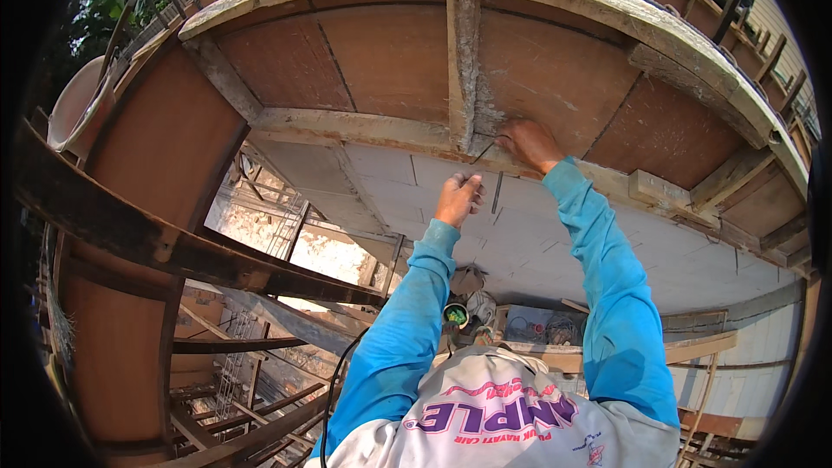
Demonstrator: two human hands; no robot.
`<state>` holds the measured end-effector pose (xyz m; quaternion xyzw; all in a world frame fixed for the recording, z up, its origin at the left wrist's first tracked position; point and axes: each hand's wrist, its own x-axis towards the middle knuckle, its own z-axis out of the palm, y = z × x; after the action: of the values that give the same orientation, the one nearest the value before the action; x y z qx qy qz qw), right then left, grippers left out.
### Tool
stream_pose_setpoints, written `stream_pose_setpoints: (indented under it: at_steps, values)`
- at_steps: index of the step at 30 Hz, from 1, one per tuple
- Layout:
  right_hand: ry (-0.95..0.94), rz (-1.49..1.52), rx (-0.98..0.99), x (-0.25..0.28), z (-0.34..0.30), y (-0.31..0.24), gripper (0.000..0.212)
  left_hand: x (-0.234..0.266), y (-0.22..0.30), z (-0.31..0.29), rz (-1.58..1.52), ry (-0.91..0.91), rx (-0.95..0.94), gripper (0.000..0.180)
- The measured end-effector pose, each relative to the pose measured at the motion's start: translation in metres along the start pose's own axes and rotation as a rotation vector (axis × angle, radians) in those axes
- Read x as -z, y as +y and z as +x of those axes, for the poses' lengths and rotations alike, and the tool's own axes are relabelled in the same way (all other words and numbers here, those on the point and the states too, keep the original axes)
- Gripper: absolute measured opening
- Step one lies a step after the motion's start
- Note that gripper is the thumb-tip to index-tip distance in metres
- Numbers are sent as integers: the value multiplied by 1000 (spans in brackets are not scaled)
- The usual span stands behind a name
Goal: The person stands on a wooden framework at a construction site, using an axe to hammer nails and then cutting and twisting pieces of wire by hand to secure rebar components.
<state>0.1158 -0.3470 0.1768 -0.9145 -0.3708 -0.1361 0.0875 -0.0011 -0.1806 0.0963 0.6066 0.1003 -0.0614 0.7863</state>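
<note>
"What is in hand, and where?"
"Two bare hands meet at a timber frame. The right hand (527,144) is at the far side, where a short wooden upright (463,61) joins the lower rail (364,127). Its fingertips seem pressed together on a thin dark wire (484,152) at that joint. The left hand (459,199) is nearer and slightly left, its fingers curled; I cannot tell whether they pinch anything."

"How far along does the work look?"
"The frame stands assembled: brown panels (555,61) are in place behind the upright, and the rails run left and right. The wire's end sticks out loose toward the near side, so I judge this joint unfinished. A separate dark rod (497,194) points down just right of the left hand. How many other joints are done, I cannot tell."

"Any containers?"
"Near, below the hands, a small round pot (466,321) holds something green and yellow. Just right of it sits a greyish tray (517,327) with a tangled bundle (563,329), too small to identify. At the far left is a pale tub (76,108); its contents are hidden."
</note>
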Motion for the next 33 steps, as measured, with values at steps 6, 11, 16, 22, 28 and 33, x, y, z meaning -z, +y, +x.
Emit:
stream_pose_setpoints:
  at_steps: [6,11,16,22,28,33]
  values:
    - [187,193,102,-19,-3,5,18,54,134,-171,433,-158,-356,36]
    - [370,391,84,-39,-24,14,13,63,233,-370,1079,60,-506,41]
    - [388,535,71,-47,-28,13,13,-14,244,-561,1325,896,-399,51]
    - [393,506,-31,-58,-30,32,14,-14,188,-587,848,493,-890,47]
    - [308,574,-51,-63,-22,10,16,62,120,-506,510,821,-477,36]
    - [396,465,-147,-81,-21,30,20,160,57,-351,872,972,-260,25]
